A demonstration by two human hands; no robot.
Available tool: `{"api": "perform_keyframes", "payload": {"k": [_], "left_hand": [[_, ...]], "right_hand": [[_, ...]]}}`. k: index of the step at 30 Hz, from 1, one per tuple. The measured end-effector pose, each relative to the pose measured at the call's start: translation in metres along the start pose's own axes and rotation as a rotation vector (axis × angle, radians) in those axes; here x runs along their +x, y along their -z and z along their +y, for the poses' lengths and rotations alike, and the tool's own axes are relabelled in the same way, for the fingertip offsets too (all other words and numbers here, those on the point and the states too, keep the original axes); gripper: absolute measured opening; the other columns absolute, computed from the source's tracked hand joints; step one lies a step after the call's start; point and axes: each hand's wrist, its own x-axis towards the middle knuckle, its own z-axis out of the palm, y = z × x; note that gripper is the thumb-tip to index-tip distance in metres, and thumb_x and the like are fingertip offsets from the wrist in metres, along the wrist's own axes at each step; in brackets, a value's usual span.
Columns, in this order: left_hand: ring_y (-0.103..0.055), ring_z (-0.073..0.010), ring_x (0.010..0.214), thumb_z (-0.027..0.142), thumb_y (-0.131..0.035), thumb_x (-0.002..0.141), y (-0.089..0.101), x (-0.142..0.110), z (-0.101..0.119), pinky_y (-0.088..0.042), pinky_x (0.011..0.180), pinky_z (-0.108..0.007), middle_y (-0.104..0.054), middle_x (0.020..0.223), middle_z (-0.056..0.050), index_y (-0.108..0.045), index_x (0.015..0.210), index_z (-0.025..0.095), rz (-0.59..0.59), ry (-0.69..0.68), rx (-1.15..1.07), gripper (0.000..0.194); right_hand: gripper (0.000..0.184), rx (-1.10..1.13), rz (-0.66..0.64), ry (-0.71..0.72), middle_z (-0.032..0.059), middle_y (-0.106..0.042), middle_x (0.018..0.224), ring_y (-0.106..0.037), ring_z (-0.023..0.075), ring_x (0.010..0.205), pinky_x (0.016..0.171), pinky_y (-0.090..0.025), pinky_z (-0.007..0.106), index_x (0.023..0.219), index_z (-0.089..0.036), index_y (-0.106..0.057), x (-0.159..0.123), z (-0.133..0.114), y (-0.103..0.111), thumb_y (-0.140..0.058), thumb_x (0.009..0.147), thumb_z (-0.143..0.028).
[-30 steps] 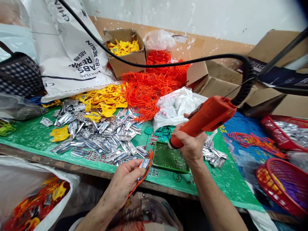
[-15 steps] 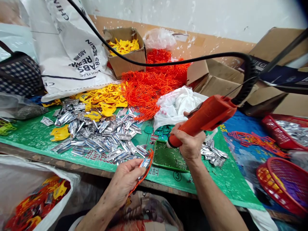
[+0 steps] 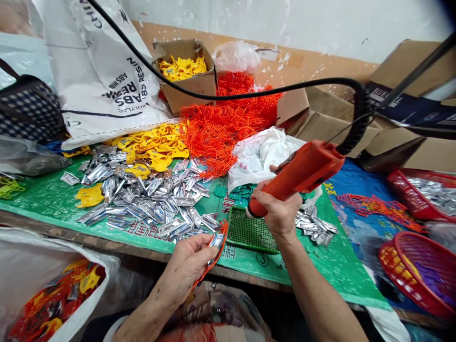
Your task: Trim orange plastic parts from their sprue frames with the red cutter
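- My right hand (image 3: 280, 213) is wrapped around the orange power screwdriver (image 3: 297, 175), centre-right of frame, tip over the green perforated tray (image 3: 249, 232).
- My left hand (image 3: 188, 266) pinches an orange plastic piece (image 3: 213, 249) with a silver plate (image 3: 216, 240), lower centre.

Power screwdriver (image 3: 302, 173) was orange, cable (image 3: 213, 95) black; mat (image 3: 249, 232) green; bag (image 3: 30, 111) checked black-white; baskets (image 3: 420, 275) red.
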Motion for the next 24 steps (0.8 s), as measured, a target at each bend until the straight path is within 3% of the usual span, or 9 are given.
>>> {"api": "perform_keyframes", "payload": {"k": [5, 9, 14, 17, 20, 24], "left_hand": [[-0.049, -0.0094, 0.057, 0.032, -0.076, 0.062, -0.001, 0.000, -0.002, -0.035, 0.057, -0.021, -0.061, 0.065, 0.003, -0.072, 0.079, 0.016, 0.028, -0.021, 0.014, 0.024], [-0.043, -0.0086, 0.052, 0.030, -0.074, 0.062, -0.005, -0.005, 0.005, -0.029, 0.052, -0.021, -0.055, 0.059, 0.005, -0.068, 0.080, 0.015, 0.067, -0.054, 0.066, 0.024], [-0.034, -0.0078, 0.049, 0.030, -0.069, 0.064, -0.012, -0.012, 0.016, -0.022, 0.050, -0.023, -0.046, 0.054, 0.008, -0.067, 0.081, 0.013, 0.062, -0.063, 0.137, 0.024], [-0.033, -0.0080, 0.050, 0.030, -0.068, 0.064, -0.013, -0.013, 0.016, -0.021, 0.051, -0.024, -0.046, 0.054, 0.008, -0.066, 0.082, 0.012, 0.062, -0.066, 0.151, 0.026], [-0.037, -0.0089, 0.053, 0.031, -0.068, 0.064, -0.012, -0.013, 0.015, -0.024, 0.053, -0.024, -0.049, 0.058, 0.006, -0.066, 0.083, 0.012, 0.068, -0.079, 0.144, 0.027], [-0.036, -0.0085, 0.051, 0.030, -0.067, 0.064, -0.010, -0.010, 0.015, -0.023, 0.052, -0.024, -0.049, 0.057, 0.006, -0.066, 0.084, 0.012, 0.045, -0.063, 0.133, 0.027]], "right_hand": [[0.015, -0.030, -0.008, -0.015, -0.0039, -0.064, 0.061, -0.057, 0.0130, 0.051, 0.053, -0.050, 0.031, 0.066, -0.019, -0.061, 0.002, 0.000, 0.003, -0.075, 0.059, -0.020], [0.017, 0.007, -0.008, -0.017, -0.0035, -0.063, 0.062, -0.058, 0.0130, 0.052, 0.052, -0.049, 0.030, 0.064, -0.018, -0.060, 0.002, -0.013, 0.005, -0.076, 0.059, -0.019], [0.035, 0.163, -0.057, 0.009, -0.0052, -0.066, 0.061, -0.060, 0.0153, 0.050, 0.052, -0.050, 0.032, 0.091, -0.020, -0.064, 0.001, -0.038, 0.002, -0.077, 0.060, -0.013], [0.045, 0.179, -0.059, 0.013, -0.0056, -0.067, 0.060, -0.060, 0.0162, 0.049, 0.051, -0.049, 0.031, 0.101, -0.020, -0.063, 0.001, -0.040, -0.001, -0.076, 0.059, -0.012], [0.039, 0.171, -0.042, -0.029, -0.0059, -0.065, 0.058, -0.059, 0.0157, 0.048, 0.051, -0.048, 0.030, 0.094, -0.020, -0.064, 0.000, -0.036, -0.002, -0.076, 0.058, -0.012], [0.016, 0.173, -0.071, -0.067, -0.0033, -0.064, 0.058, -0.059, 0.0151, 0.050, 0.051, -0.048, 0.031, 0.069, -0.018, -0.064, -0.005, -0.034, -0.004, -0.075, 0.059, -0.013]]}}
